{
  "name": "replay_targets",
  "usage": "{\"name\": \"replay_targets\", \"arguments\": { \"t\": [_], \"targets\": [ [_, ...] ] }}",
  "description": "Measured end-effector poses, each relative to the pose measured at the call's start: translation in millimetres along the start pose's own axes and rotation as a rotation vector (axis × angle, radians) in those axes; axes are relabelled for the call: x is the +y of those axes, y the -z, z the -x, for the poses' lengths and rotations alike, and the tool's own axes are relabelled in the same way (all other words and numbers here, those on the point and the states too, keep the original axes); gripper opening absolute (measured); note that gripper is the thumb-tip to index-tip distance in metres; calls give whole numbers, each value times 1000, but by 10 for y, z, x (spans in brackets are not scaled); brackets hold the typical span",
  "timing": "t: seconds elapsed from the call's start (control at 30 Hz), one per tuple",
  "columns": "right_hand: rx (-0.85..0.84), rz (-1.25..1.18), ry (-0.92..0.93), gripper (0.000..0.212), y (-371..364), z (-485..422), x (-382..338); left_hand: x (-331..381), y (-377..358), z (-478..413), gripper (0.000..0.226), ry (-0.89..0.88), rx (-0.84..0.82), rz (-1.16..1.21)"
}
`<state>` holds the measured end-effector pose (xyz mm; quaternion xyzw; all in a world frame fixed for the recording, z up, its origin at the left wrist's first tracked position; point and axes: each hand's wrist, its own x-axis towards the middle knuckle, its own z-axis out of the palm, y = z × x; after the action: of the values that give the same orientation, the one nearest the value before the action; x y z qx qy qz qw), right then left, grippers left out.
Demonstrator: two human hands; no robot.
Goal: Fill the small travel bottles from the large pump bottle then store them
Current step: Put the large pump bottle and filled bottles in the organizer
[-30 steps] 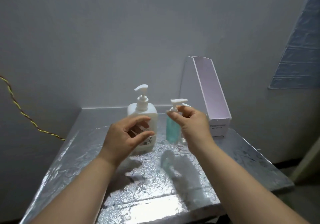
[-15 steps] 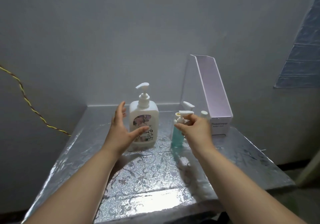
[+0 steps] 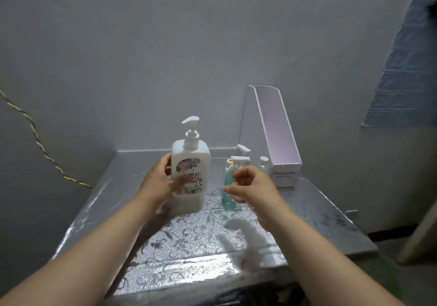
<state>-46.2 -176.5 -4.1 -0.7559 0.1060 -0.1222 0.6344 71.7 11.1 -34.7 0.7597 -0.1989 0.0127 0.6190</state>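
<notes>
The large white pump bottle with a flower label stands at the middle of the silver table. My left hand is wrapped around its left side, thumb across the label; the bottle's base looks blurred. To its right stands a small teal travel bottle with a white pump. My right hand hovers just right of it, fingers loosely curled and apart, thumb tip in front of the bottle body, pump head free. Behind it stand another small pump bottle and a white-capped small bottle.
A tall white and pink open box leans against the wall at the back right of the table. A yellow twisted cable runs down the left wall. The table's front edge is near my forearms.
My left hand has closed around the large pump bottle. My right hand set the teal bottle down, let go of its pump head and dropped lower beside it.
</notes>
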Motion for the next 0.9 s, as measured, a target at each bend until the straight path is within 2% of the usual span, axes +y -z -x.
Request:
{"name": "replay_targets", "arguments": {
  "t": [0.07,0.17,0.37,0.57,0.7,0.77,0.9],
  "targets": [
    [-32,-21,40,35,30,41,-113,111,23,-24,83,-39,-22,62],
    [-25,13,125,44,95,78,-349,356,49,-62,81,-113,-86,148],
    [-1,230,332,85,343,-79,-953,1034,-94,-248,88,-260,-281,183],
    [12,73,360,66,657,-275,-1180,1378,-481,-519,99,-311,-427,197],
    [99,31,363,58,887,-343,-1186,1451,-767,-724,79,-311,-502,151],
    [137,46,370,61,969,-367,-1174,1503,-865,-792,63,-316,-505,85],
    [155,111,364,70,1042,-423,-1129,1557,-907,-826,46,-325,-513,-13]
  ]
}}
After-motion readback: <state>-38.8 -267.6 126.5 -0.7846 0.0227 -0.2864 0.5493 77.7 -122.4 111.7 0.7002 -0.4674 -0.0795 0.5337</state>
